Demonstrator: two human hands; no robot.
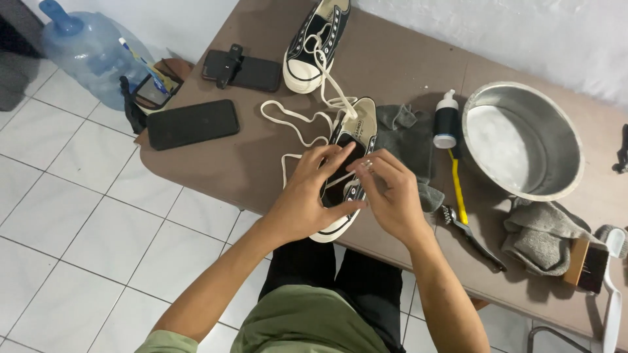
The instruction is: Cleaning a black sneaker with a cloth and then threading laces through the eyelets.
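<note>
Head view, looking down on a brown table (216,167). Landmark: the near black-and-white sneaker (345,171), lying at the table's front edge, toe toward the person. Left hand (307,196) wraps the sneaker's left side, thumb under the toe end, fingers pinching the white lace (294,124) over the tongue. Right hand (391,196) sits on the sneaker's right side, fingertips pinched on the same lace at the eyelets; ring on one finger. Loose lace loops trail left of the sneaker and up behind it. Second sneaker (318,40) lies beyond the near one, well apart, its lace hanging toward it. Grey cloth (407,140) just right of the sneaker, touching it. White-capped dark bottle (446,119) right of the cloth, yellow-handled brush (459,193) below it. Metal basin (523,140) far right. Two black phones (193,123) left of the sneaker. Water jug (88,49) on the tiled floor, far left.
</note>
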